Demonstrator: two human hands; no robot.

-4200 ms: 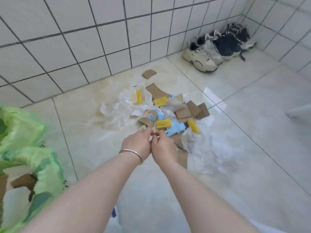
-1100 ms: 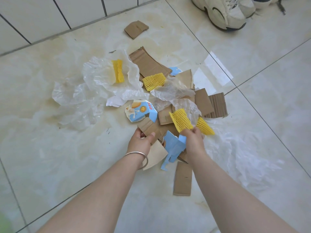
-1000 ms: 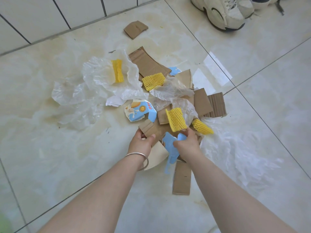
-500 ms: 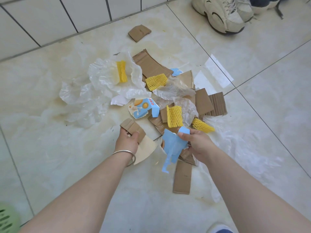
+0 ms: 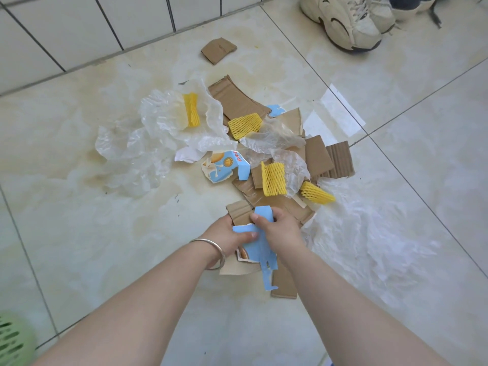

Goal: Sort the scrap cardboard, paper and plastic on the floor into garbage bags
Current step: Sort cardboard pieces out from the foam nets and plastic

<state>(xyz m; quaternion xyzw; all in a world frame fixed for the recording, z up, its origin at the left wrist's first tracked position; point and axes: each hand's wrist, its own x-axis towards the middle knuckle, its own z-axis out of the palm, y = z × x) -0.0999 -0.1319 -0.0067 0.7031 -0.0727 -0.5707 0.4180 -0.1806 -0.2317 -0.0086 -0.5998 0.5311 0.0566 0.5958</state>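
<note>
Near the middle of the frame, both hands hold the same torn blue paper carton piece (image 5: 260, 247). The left hand (image 5: 227, 235) also grips a brown cardboard scrap (image 5: 239, 211), thumb on the blue paper. The right hand (image 5: 280, 231) pinches its top. Just above lie yellow foam nets (image 5: 273, 179) and crinkly clear plastic (image 5: 158, 120) on the floor (image 5: 92, 233).
</note>
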